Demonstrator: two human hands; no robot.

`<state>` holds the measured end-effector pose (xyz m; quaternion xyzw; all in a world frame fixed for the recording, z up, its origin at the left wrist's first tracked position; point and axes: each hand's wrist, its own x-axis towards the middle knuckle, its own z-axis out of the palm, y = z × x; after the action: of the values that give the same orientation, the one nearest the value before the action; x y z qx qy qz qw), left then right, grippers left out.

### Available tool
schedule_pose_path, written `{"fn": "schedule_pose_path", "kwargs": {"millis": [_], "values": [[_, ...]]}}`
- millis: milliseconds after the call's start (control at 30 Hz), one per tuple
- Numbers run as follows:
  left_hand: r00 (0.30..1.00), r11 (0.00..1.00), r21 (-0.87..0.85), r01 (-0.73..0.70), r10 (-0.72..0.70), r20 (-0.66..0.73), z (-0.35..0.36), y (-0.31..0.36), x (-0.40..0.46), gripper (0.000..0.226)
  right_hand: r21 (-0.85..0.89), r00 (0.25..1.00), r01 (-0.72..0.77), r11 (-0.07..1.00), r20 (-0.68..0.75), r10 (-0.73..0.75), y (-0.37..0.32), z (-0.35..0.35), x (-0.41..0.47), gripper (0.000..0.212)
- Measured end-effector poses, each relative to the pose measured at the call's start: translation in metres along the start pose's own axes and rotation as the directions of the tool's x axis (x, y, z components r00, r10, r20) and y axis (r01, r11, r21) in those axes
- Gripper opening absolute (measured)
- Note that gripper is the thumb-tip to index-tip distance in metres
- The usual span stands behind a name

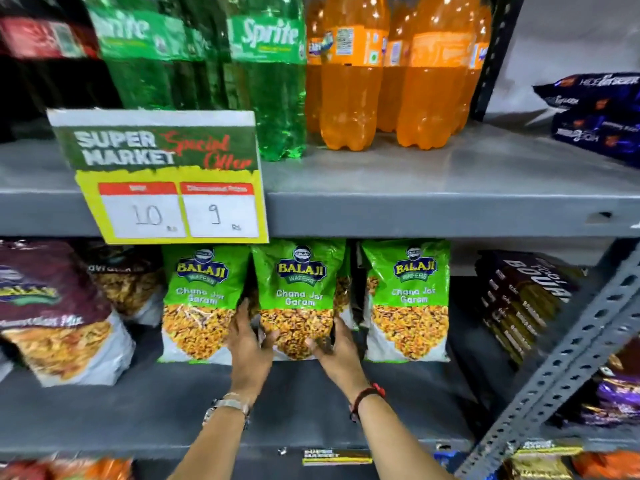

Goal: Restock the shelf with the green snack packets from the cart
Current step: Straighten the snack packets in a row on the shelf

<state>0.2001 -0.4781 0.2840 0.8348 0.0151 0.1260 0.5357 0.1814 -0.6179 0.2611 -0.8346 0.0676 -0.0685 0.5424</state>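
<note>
Three green Balaji snack packets stand upright in a row on the grey middle shelf (207, 403). My left hand (247, 344) grips the lower left side of the middle green packet (299, 289). On its lower right side, my right hand (337, 344) holds the same packet. The left green packet (201, 299) and the right green packet (408, 296) stand beside it, untouched. More green packets show behind the middle one. The cart is out of view.
A yellow price sign (166, 178) hangs from the upper shelf edge. Sprite bottles (270, 81) and orange soda bottles (353, 84) stand above. Maroon snack bags (55, 313) lie left. Dark biscuit packs (523, 299) stack right, past a perforated metal brace (568, 362).
</note>
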Motion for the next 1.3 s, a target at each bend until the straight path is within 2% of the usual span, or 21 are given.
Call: {"fn": "schedule_pose_path", "kwargs": {"millis": [67,200,367,533,633,733,800,833,900,1000,1033,1133,1167,1233,1300], "values": [[0.994,0.999,-0.043,-0.011,0.016,0.105,0.002,-0.005,0.003,0.074,-0.014,0.999,-0.002,1.000,-0.035,0.001,0.001,0.005,0.006,0.067],[0.988,0.999,-0.013,0.032,-0.029,0.150,0.012,-0.003,0.003,0.074,-0.021,0.991,-0.023,1.000,-0.135,0.020,0.004,0.004,0.010,0.049],[0.983,0.998,-0.066,0.012,0.001,0.182,0.028,0.006,-0.003,0.071,-0.027,0.977,-0.060,0.998,-0.207,0.053,0.008,-0.010,0.005,0.053],[0.986,0.994,-0.105,-0.001,0.018,0.164,0.041,0.006,-0.005,0.067,-0.072,0.978,-0.091,0.993,-0.196,0.075,0.006,-0.024,0.005,0.057],[0.978,0.995,-0.098,-0.019,0.039,0.206,0.038,0.005,-0.004,0.070,-0.096,0.978,-0.069,0.993,-0.201,0.048,0.005,-0.022,0.003,0.060],[0.975,0.995,-0.050,-0.087,0.095,0.198,0.028,0.004,-0.004,0.073,-0.093,0.918,-0.004,0.996,-0.395,-0.033,-0.011,-0.013,-0.005,0.058],[0.989,0.991,0.003,-0.131,0.130,0.075,0.016,0.006,0.000,0.063,-0.074,0.834,0.127,0.989,-0.532,-0.147,-0.032,-0.005,-0.009,0.047],[0.986,0.986,0.015,-0.165,0.165,0.012,0.009,0.007,0.004,0.057,-0.072,0.808,0.191,0.979,-0.555,-0.199,-0.042,0.001,-0.010,0.041],[0.977,0.979,0.005,-0.203,0.202,-0.070,-0.012,0.010,0.010,0.047,-0.061,0.811,0.281,0.958,-0.518,-0.271,-0.060,0.017,-0.008,0.035],[0.964,0.982,0.044,-0.182,0.187,-0.187,-0.053,0.005,0.022,0.035,0.003,0.889,0.304,0.953,-0.360,-0.283,-0.074,0.044,-0.004,0.034],[0.961,0.985,0.058,-0.164,0.173,-0.218,-0.067,-0.002,0.026,0.041,0.018,0.914,0.289,0.957,-0.304,-0.270,-0.074,0.053,-0.002,0.033],[0.964,0.990,0.122,-0.064,0.093,-0.249,-0.101,-0.030,0.038,0.090,0.041,0.960,0.229,0.973,-0.173,-0.219,-0.068,0.082,0.000,0.033],[0.971,0.992,0.127,-0.025,0.055,-0.232,-0.108,-0.041,0.043,0.098,0.018,0.967,0.215,0.976,-0.142,-0.210,-0.067,0.090,0.000,0.035],[0.985,0.994,0.091,0.057,-0.041,-0.167,-0.119,-0.066,0.057,0.102,-0.051,0.976,0.199,0.979,-0.079,-0.202,-0.067,0.108,0.000,0.050],[0.992,0.994,0.028,0.106,-0.104,-0.071,-0.125,-0.082,0.067,0.093,-0.051,0.988,0.155,0.987,-0.011,-0.156,-0.070,0.122,0.002,0.089]]}}
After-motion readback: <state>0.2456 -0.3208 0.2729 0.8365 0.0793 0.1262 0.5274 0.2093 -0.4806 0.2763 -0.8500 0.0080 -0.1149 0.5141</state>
